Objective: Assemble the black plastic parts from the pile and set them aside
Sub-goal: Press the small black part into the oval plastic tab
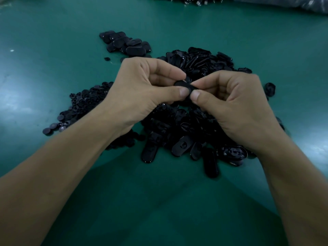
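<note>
A small black oval plastic part (182, 84) is held above the pile between both hands. My left hand (142, 91) pinches its left end with thumb and curled fingers. My right hand (229, 103) pinches its right end the same way. Most of the part is hidden by my fingertips. Below and behind my hands lies the big pile of black oval parts (191, 135). A heap of small round black pieces (83, 107) sits to the left. A smaller group of oval parts (127, 45) lies apart at the back left.
All of this lies on a green table mat (159, 201), with bare mat near me and on the far left. More dark parts (195, 0) lie along the far edge. A single round piece (270, 88) sits right of the pile.
</note>
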A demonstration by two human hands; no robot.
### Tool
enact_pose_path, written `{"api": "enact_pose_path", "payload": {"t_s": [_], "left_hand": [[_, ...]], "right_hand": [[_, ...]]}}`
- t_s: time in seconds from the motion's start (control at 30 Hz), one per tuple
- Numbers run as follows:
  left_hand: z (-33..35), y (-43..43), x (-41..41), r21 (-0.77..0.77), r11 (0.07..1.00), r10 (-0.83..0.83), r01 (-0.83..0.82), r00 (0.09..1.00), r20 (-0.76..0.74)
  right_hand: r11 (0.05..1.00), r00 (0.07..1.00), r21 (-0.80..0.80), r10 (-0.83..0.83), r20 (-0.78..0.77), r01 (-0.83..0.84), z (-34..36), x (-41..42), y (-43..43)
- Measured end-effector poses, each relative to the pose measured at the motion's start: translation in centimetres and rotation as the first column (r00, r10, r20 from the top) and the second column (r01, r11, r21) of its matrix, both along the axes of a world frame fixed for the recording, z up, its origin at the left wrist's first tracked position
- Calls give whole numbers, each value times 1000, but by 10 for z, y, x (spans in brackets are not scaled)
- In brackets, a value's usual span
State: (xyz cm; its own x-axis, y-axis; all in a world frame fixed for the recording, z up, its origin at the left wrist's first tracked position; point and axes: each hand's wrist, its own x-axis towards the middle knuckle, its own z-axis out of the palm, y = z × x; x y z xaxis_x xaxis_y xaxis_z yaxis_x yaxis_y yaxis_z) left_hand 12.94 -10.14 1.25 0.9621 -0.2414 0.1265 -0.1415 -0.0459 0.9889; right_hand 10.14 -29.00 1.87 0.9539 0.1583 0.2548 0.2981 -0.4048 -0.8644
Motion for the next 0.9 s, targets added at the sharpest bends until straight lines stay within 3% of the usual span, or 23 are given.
{"api": "enact_pose_path", "payload": {"t_s": [0.43, 0.9], "left_hand": [[1, -4, -2, 93, 995, 39, -46, 996, 78], [3, 3, 1, 99, 995, -22, 15, 998, 65]], "right_hand": [[997, 997, -31, -67, 24, 67, -2, 0, 4], [1000, 999, -8, -2, 42, 2, 0, -1, -1]]}}
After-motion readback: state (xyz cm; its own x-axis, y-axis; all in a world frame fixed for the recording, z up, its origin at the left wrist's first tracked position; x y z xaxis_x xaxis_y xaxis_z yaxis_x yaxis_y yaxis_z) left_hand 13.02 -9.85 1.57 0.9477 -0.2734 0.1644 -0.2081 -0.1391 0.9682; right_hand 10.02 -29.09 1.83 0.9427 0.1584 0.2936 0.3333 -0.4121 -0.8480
